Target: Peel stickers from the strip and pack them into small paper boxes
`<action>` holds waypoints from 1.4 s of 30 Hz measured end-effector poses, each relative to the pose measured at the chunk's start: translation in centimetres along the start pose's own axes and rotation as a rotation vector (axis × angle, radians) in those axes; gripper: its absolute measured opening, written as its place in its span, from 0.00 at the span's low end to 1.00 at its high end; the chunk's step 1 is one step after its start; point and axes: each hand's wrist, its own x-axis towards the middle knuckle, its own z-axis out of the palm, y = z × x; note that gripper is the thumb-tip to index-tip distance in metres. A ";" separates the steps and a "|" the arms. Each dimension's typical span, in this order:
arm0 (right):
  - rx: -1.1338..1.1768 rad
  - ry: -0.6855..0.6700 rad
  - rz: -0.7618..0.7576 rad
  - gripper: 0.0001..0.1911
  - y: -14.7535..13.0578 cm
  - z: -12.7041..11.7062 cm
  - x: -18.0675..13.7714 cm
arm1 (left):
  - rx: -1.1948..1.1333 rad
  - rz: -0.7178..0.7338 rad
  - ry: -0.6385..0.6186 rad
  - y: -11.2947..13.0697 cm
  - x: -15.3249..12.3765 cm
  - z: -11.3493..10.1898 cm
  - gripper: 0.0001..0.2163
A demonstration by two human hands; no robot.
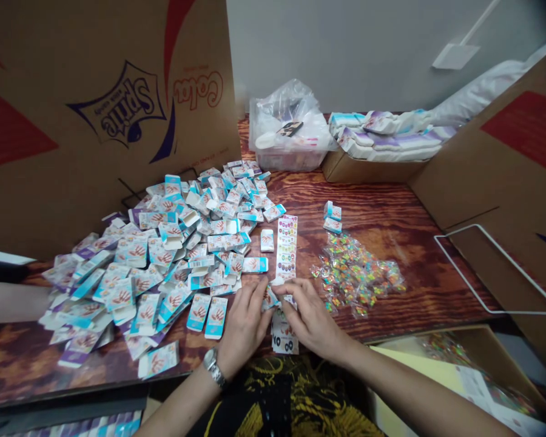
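My left hand (247, 311) and right hand (307, 312) pinch a box (269, 298); the tub (291, 161) holds plastic bags (293, 97), the carton (368, 171) packs (386, 141).

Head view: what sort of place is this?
Probably an indoor packing workspace: there's a heap of small printed boxes, a pile of clear packets with colourful contents, and large cardboard cartons on both sides.

A wood-grained tabletop (377, 206) in streaky red-brown, and its left half is swamped by small cartons (131, 250)! A printed strip (286, 246) is laid mid-table, clear packets (359, 273) are scattered rightward, a plastic tub (291, 161) and cardboard tray (368, 170) are set behind.
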 end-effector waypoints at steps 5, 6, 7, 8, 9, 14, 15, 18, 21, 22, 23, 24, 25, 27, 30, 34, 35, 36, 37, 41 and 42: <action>-0.037 -0.030 -0.073 0.09 0.5 -1.0 0.5 | -0.097 0.004 -0.039 0.4 0.3 -0.3 0.24; -0.018 -0.021 -0.065 0.08 0.5 -1.0 0.6 | -0.104 0.010 -0.038 0.5 0.3 -0.3 0.23; 0.004 -0.005 -0.048 0.07 0.5 -1.0 0.7 | -0.106 0.016 -0.035 0.5 0.2 -0.2 0.23; 0.023 0.014 -0.021 0.08 0.5 -0.8 0.7 | -0.105 0.022 -0.028 0.4 0.1 -0.1 0.22; 0.038 0.036 0.012 0.09 0.4 -0.7 0.7 | -0.098 0.026 -0.021 0.4 0.1 0.0 0.22; 0.155 0.114 0.158 0.15 0.0 0.3 0.4 | -0.002 0.077 0.025 0.3 -0.1 0.1 0.20; 0.194 0.120 0.164 0.12 -0.1 0.4 0.3 | 0.021 0.089 0.035 0.3 0.0 0.1 0.20; 0.317 0.134 0.188 0.09 -0.4 0.9 0.2 | 0.074 0.099 0.059 0.4 0.0 0.0 0.19; 0.452 0.170 0.269 0.08 -0.4 1.5 0.3 | 0.087 0.092 0.067 0.5 0.0 0.1 0.20; 0.494 0.189 0.302 0.08 -0.3 1.7 0.3 | 0.084 0.085 0.073 0.5 0.0 0.2 0.21; 0.529 0.205 0.332 0.08 -0.2 1.9 0.4 | 0.082 0.077 0.084 0.4 -0.1 0.3 0.22; 0.550 0.217 0.354 0.08 -0.1 2.1 0.4 | 0.084 0.069 0.098 0.4 -0.1 0.4 0.24; 0.554 0.226 0.367 0.07 -0.1 2.2 0.5 | 0.090 0.060 0.107 0.4 -0.2 0.4 0.26; 0.516 0.241 0.370 0.06 0.0 2.4 0.6 | 0.113 0.052 0.107 0.4 -0.2 0.6 0.29; 0.416 0.258 0.337 0.07 -0.2 2.3 0.7 | 0.158 0.057 0.099 0.5 -0.3 0.8 0.29; 0.293 0.251 0.266 0.10 -1.1 2.2 0.5 | 0.246 0.047 0.111 0.7 -0.3 1.1 0.30; 0.270 0.248 0.247 0.12 -1.3 2.3 0.4 | 0.268 0.042 0.110 0.7 -0.3 1.2 0.30; 0.250 0.250 0.226 0.13 -1.6 2.5 0.1 | 0.288 0.039 0.107 0.8 -0.2 1.3 0.31; 0.232 0.254 0.202 0.15 -1.8 2.7 -0.1 | 0.304 0.034 0.106 0.9 -0.2 1.4 0.31; 0.199 0.278 0.120 0.18 -1.8 4.1 -1.0 | 0.301 -0.019 0.089 1.3 0.0 2.3 0.31; 0.216 0.273 0.130 0.18 -1.4 4.3 -1.1 | 0.279 -0.041 0.069 1.3 0.2 2.5 0.31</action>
